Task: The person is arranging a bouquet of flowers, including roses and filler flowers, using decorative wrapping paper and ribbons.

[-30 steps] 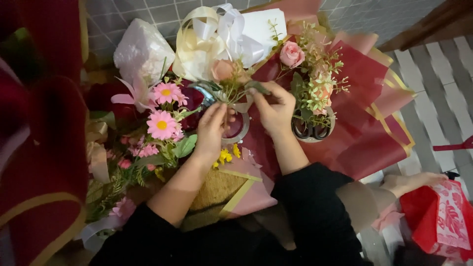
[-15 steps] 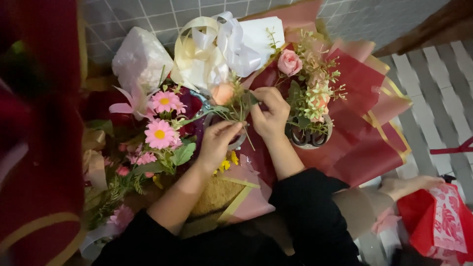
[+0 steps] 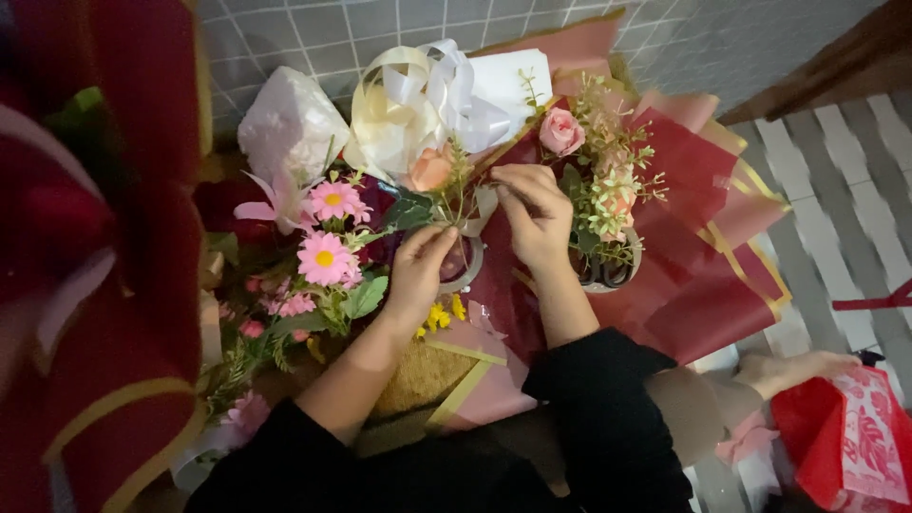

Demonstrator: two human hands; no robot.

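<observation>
My left hand and my right hand meet at the middle of a flower arrangement. Both pinch the thin stems of a small bunch made of a peach rose and green sprigs. A pale strip of ribbon or tape runs between my fingers. Just under the hands lies a ring-shaped roll. Pink daisies stand left of my left hand. A pink rose with pale green sprigs stands right of my right hand.
Dark red wrapping paper with gold edges spreads to the right, with scissors on it. A cream ribbon bundle and a white wrapped lump lie behind. A red wrapped bouquet fills the left. A red bag and a bare foot are at lower right.
Both hands stay on the small bunch. My left hand has slipped a little lower along the stems, and my right fingers have curled tighter around them.
</observation>
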